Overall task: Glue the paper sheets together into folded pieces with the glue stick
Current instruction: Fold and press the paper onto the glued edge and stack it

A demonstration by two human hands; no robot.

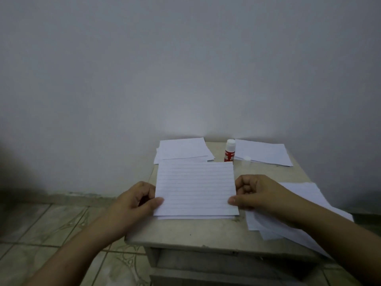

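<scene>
Two hands, left hand [136, 200] and right hand [254, 193], pinch opposite edges of white lined paper sheet [195, 188] at table centre; red-labelled uncapped glue stick [229, 150] stands behind; folding step, gluing likely next.

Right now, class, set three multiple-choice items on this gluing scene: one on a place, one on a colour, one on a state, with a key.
1. Where does the glue stick stand?
A. At the table's far edge, between two paper stacks
B. On the floor
C. In the right hand

2. What colour is the glue stick's label?
A. Blue
B. Red
C. Green

3. How is the lined sheet held?
A. Left hand alone
B. Lying untouched
C. Both hands pinch its side edges

Key: 1 A, it stands upright between the stacks; 2 B, red label under a white top; 3 C, left hand and right hand grip opposite edges.
</scene>
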